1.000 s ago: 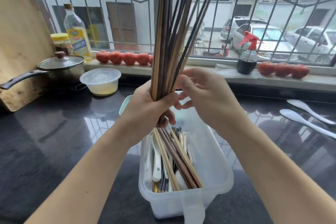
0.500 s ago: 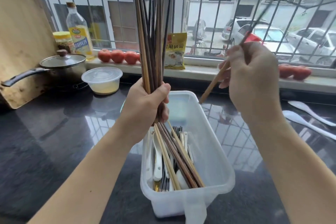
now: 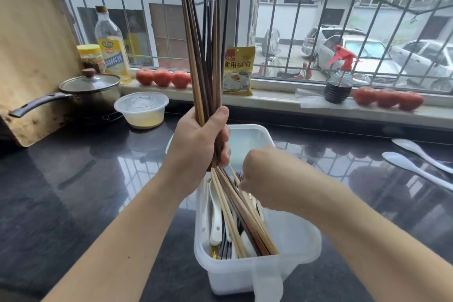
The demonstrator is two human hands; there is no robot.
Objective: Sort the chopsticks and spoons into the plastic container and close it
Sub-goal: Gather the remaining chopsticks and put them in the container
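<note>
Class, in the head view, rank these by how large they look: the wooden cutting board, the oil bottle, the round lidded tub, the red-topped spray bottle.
1. wooden cutting board
2. oil bottle
3. round lidded tub and spray bottle: too alike to rank.

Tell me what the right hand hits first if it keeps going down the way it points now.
Most likely the chopsticks lying in the plastic container: the right hand is knuckles-down just above them. Whether it already touches them is unclear.
</note>
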